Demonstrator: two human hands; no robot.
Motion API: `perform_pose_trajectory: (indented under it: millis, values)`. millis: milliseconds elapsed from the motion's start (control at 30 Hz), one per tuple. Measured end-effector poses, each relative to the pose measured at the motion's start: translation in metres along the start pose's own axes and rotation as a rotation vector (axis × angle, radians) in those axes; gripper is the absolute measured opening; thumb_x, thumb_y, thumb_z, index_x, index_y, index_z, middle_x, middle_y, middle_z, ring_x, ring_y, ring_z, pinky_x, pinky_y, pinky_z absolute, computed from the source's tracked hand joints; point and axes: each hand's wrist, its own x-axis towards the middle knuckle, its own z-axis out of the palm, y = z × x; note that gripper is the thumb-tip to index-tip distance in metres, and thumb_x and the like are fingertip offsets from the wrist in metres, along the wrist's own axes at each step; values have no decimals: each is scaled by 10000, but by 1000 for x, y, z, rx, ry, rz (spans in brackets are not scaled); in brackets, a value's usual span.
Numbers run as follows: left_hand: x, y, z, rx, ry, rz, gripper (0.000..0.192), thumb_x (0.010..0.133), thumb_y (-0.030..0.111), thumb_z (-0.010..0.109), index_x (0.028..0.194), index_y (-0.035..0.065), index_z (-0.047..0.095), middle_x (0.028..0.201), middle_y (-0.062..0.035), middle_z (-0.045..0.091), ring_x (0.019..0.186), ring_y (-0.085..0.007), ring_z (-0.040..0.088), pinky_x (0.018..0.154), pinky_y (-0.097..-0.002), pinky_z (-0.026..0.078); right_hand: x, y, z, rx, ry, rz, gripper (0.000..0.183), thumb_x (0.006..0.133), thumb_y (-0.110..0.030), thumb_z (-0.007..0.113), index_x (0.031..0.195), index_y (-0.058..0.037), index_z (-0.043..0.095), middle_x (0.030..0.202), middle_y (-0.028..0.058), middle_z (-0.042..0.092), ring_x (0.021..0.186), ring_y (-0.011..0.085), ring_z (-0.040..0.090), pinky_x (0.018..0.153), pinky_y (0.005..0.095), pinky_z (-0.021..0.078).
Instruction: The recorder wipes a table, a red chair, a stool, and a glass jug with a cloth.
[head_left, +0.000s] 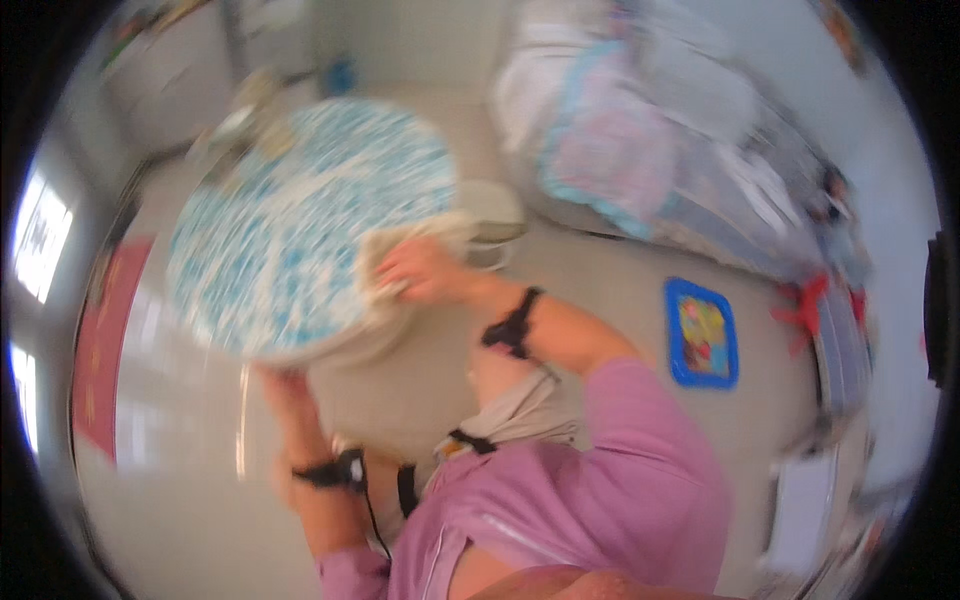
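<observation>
A round table with a blue-and-white patterned cover (300, 247) stands before me, blurred by motion. My right hand (420, 271) grips a cream cloth (382, 247) at the table's right edge, with part of the cloth spread under and beyond the fingers. At the table's near edge is my left hand (277, 375), partly hidden by the rim, so its fingers do not show. Black straps are around both of my wrists or forearms.
Blurred items (255, 131) stand at the table's far left. A round stool (491, 210) is right of the table. Beyond it is a bed with a pink-and-blue quilt (607, 142). A blue-framed colourful board or tray (703, 334) lies on the floor, and a red mat (112, 345) lies at left.
</observation>
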Motion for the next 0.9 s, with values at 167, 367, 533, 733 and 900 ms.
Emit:
perform_pose_trajectory:
  millis: [167, 367, 533, 733, 900]
  values:
    - [-17, 21, 50, -41, 502, -98, 468, 911, 341, 428, 1227, -1, 378, 1172, -121, 457, 1101, -235, 444, 942, -391, 404, 3, -26, 20, -84, 11, 122, 246, 598, -207, 677, 841, -168, 661, 1011, -34, 614, 987, 182, 527, 849, 367, 371]
    - [4, 19, 2, -36, 243, -34, 520, 896, 358, 438, 1264, 4, 339, 1252, -129, 396, 1148, -249, 406, 980, -380, 366, 1, -39, 22, -76, 40, 174, 292, 625, -223, 680, 909, -162, 657, 1058, -28, 600, 1064, 197, 486, 893, 382, 341]
    - [4, 15, 25, -20, 279, -106, 518, 891, 363, 437, 1255, 3, 352, 1259, -132, 400, 1159, -249, 403, 985, -379, 351, -19, -52, -13, -45, 195, 175, 359, 680, -264, 684, 1000, -113, 620, 1104, 61, 579, 1127, 238, 447, 952, 429, 304]
    - [4, 38, 33, -11, 341, -70, 285, 854, 302, 455, 902, 21, 461, 853, -88, 519, 787, -208, 512, 736, -337, 454, -207, -23, -195, -559, 586, 1300, 210, 747, -115, 584, 916, -4, 526, 831, 90, 595, 712, 195, 558, 655, 324, 460]
    - [42, 10, -27, -229, -26, -140, 316, 843, 245, 439, 551, 127, 413, 450, 3, 418, 409, -143, 425, 447, -282, 413, -536, -246, -409, -1776, 882, 1557, 283, 829, -276, 480, 907, -10, 536, 781, 130, 581, 730, 241, 543, 719, 414, 434]
